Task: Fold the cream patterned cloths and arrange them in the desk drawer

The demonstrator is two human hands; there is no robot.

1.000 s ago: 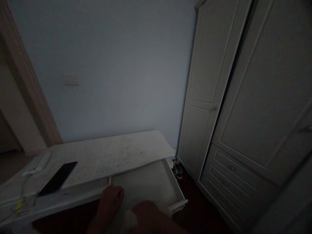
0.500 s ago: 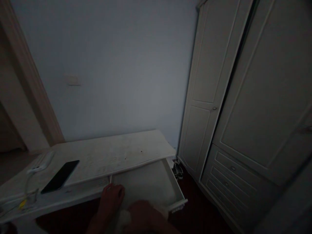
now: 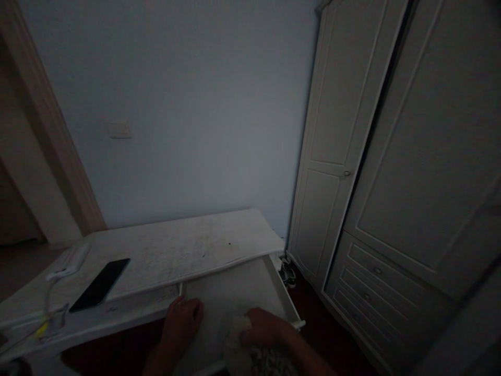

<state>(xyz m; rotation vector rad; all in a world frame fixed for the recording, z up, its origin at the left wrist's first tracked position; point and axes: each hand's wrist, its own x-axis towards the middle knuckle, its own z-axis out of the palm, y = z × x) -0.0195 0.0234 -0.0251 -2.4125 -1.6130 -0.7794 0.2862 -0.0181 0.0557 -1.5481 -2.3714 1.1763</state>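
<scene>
At the pulled-out drawer (image 3: 242,292) under the front edge of the counter (image 3: 235,227), toward its right corner, my right grip (image 3: 263,330) is closed on a pale bunched cloth (image 3: 237,349) at the drawer's near part; whether the cloth touches the bottom I can't tell. My left grip (image 3: 183,317) curls at the drawer's left side, clasping it or not, I can't tell. Left on the counter, a black phone (image 3: 100,286) lies by the front edge

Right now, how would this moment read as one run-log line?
left hand: at left edge of drawer | right hand: holding pale cloth | drawer: pulled open | dark flat device: on desk
</scene>
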